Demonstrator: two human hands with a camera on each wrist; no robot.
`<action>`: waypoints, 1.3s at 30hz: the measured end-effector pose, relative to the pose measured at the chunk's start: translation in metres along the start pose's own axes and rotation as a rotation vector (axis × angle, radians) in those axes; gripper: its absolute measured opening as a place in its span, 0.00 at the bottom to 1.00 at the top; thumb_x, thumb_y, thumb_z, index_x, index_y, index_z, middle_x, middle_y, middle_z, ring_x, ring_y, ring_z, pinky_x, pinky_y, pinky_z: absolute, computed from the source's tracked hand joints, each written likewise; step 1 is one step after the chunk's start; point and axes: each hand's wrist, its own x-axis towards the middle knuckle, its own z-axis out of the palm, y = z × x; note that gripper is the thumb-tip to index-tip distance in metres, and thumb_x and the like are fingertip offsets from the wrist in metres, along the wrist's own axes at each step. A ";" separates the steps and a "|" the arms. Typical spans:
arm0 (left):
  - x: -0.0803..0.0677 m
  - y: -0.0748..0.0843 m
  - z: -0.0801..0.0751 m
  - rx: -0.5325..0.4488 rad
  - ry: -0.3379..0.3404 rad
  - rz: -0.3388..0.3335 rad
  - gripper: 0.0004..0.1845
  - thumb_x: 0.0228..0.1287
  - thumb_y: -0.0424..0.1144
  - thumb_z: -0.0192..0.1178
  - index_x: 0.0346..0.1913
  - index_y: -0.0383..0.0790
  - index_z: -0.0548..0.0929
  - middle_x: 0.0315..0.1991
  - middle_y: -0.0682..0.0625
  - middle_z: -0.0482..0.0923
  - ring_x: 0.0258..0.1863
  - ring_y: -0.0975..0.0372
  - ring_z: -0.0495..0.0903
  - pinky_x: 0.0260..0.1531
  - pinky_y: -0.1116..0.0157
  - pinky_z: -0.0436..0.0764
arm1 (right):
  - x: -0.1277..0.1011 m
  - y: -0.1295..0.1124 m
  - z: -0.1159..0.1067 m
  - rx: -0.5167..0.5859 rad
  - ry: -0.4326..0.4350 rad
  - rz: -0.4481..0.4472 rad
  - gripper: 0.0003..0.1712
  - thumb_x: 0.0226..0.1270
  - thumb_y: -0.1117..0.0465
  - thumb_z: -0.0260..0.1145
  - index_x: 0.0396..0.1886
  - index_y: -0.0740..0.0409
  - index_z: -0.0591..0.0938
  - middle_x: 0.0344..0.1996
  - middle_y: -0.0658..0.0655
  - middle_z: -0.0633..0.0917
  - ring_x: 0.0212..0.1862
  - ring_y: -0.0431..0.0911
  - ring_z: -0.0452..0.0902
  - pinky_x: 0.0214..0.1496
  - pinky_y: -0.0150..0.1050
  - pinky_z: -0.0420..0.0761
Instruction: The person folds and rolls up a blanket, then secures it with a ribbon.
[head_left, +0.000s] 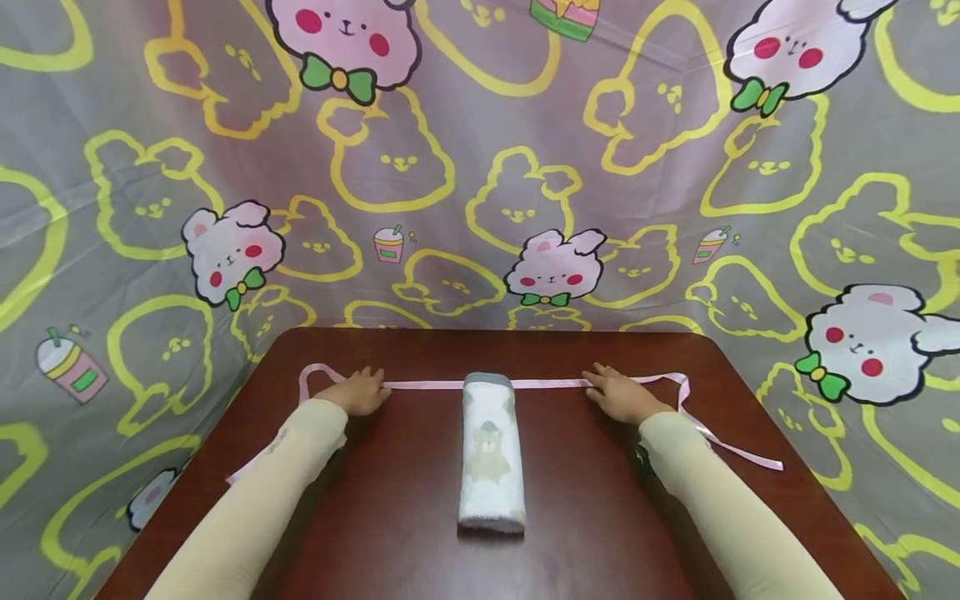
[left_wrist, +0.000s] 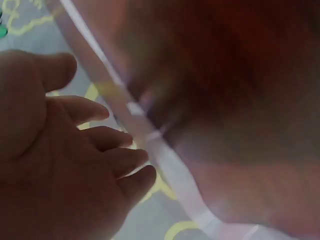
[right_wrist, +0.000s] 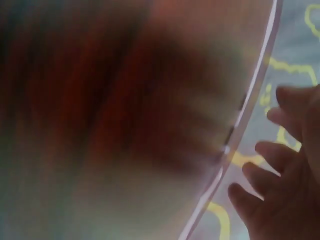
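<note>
I see L hand [head_left: 362, 390] & R hand [head_left: 619, 395], fingers relaxed, flat on thin pink satin ribbon [head_left: 540, 384] passing under far end of rolled white bear-print towel [head_left: 491, 452] on dark wood table [head_left: 570, 517].

No readable text, label, brand or number anywhere; backdrop cloth [head_left: 480, 167] bears cartoon bunny prints only.

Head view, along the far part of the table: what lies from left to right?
Ribbon's left loop → left hand → rolled towel → right hand → ribbon's right loop and tail.
</note>
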 end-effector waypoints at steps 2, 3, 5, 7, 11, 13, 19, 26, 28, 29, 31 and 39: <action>-0.001 0.007 0.005 -0.015 -0.016 -0.034 0.34 0.77 0.48 0.43 0.70 0.20 0.55 0.68 0.20 0.50 0.67 0.30 0.50 0.64 0.39 0.52 | 0.001 -0.006 0.002 0.036 -0.058 -0.002 0.30 0.76 0.53 0.52 0.71 0.65 0.66 0.69 0.75 0.61 0.69 0.70 0.52 0.68 0.62 0.54; -0.001 0.009 0.007 -0.034 -0.024 -0.055 0.36 0.76 0.50 0.45 0.70 0.21 0.55 0.68 0.20 0.49 0.68 0.30 0.49 0.64 0.37 0.51 | 0.001 -0.007 0.003 0.043 -0.087 0.001 0.31 0.77 0.51 0.52 0.71 0.65 0.64 0.69 0.76 0.59 0.69 0.71 0.51 0.67 0.63 0.54; -0.004 0.011 0.011 -0.069 -0.039 -0.098 0.40 0.74 0.55 0.46 0.72 0.25 0.53 0.70 0.21 0.46 0.69 0.31 0.45 0.62 0.34 0.50 | 0.000 -0.011 0.005 0.040 -0.134 0.015 0.33 0.78 0.48 0.49 0.72 0.64 0.62 0.69 0.77 0.57 0.70 0.72 0.49 0.65 0.67 0.53; -0.007 0.011 0.016 -0.096 -0.067 -0.134 0.43 0.71 0.62 0.46 0.75 0.34 0.51 0.71 0.23 0.41 0.70 0.32 0.41 0.60 0.31 0.48 | -0.003 -0.013 0.007 0.034 -0.177 0.041 0.35 0.78 0.45 0.47 0.73 0.63 0.61 0.70 0.76 0.55 0.70 0.72 0.46 0.63 0.71 0.51; -0.014 0.008 0.026 -0.127 -0.117 -0.180 0.47 0.63 0.73 0.45 0.78 0.52 0.48 0.73 0.26 0.33 0.71 0.34 0.34 0.56 0.26 0.45 | -0.007 -0.016 0.014 0.008 -0.217 0.074 0.37 0.78 0.41 0.43 0.75 0.60 0.59 0.72 0.74 0.52 0.71 0.71 0.44 0.59 0.77 0.47; -0.016 0.006 0.029 -0.124 -0.118 -0.179 0.48 0.60 0.75 0.45 0.78 0.55 0.49 0.74 0.27 0.32 0.71 0.34 0.33 0.57 0.27 0.43 | -0.008 -0.017 0.016 0.010 -0.226 0.089 0.38 0.77 0.40 0.43 0.75 0.59 0.58 0.73 0.73 0.51 0.72 0.70 0.43 0.59 0.77 0.45; -0.011 -0.006 0.032 -0.076 -0.081 -0.111 0.47 0.61 0.74 0.44 0.78 0.54 0.50 0.73 0.25 0.33 0.71 0.33 0.34 0.63 0.33 0.38 | -0.007 -0.021 0.011 0.046 -0.247 0.111 0.38 0.77 0.39 0.43 0.76 0.59 0.57 0.73 0.74 0.50 0.72 0.70 0.41 0.58 0.79 0.44; -0.009 -0.007 0.031 -0.070 -0.076 -0.077 0.47 0.61 0.74 0.45 0.77 0.55 0.50 0.74 0.27 0.33 0.72 0.35 0.33 0.64 0.35 0.36 | -0.009 -0.017 0.009 0.071 -0.258 0.128 0.38 0.77 0.39 0.41 0.76 0.59 0.57 0.72 0.74 0.49 0.71 0.72 0.41 0.56 0.80 0.45; -0.009 -0.008 0.032 -0.060 -0.078 -0.067 0.47 0.61 0.74 0.45 0.77 0.55 0.51 0.74 0.26 0.34 0.72 0.35 0.33 0.63 0.34 0.37 | -0.011 -0.018 0.008 0.083 -0.255 0.126 0.38 0.77 0.39 0.42 0.75 0.59 0.58 0.72 0.75 0.50 0.71 0.72 0.41 0.56 0.80 0.45; -0.009 -0.008 0.032 -0.050 -0.075 -0.061 0.47 0.61 0.74 0.45 0.77 0.55 0.51 0.73 0.26 0.35 0.72 0.35 0.34 0.63 0.34 0.38 | -0.011 -0.018 0.007 0.091 -0.249 0.124 0.38 0.77 0.39 0.42 0.75 0.60 0.59 0.72 0.75 0.50 0.71 0.72 0.41 0.56 0.80 0.45; -0.010 -0.009 0.034 -0.032 -0.070 -0.052 0.46 0.62 0.74 0.44 0.77 0.55 0.51 0.73 0.25 0.36 0.72 0.35 0.35 0.63 0.34 0.39 | -0.014 -0.019 0.006 0.100 -0.242 0.117 0.39 0.77 0.39 0.43 0.74 0.61 0.60 0.72 0.76 0.51 0.71 0.73 0.42 0.56 0.80 0.45; -0.015 -0.009 0.036 -0.043 -0.063 -0.028 0.45 0.62 0.73 0.46 0.77 0.54 0.53 0.73 0.25 0.36 0.72 0.34 0.35 0.63 0.34 0.39 | -0.020 -0.018 0.009 0.098 -0.244 0.109 0.40 0.76 0.37 0.42 0.75 0.59 0.59 0.72 0.75 0.50 0.72 0.72 0.40 0.58 0.79 0.43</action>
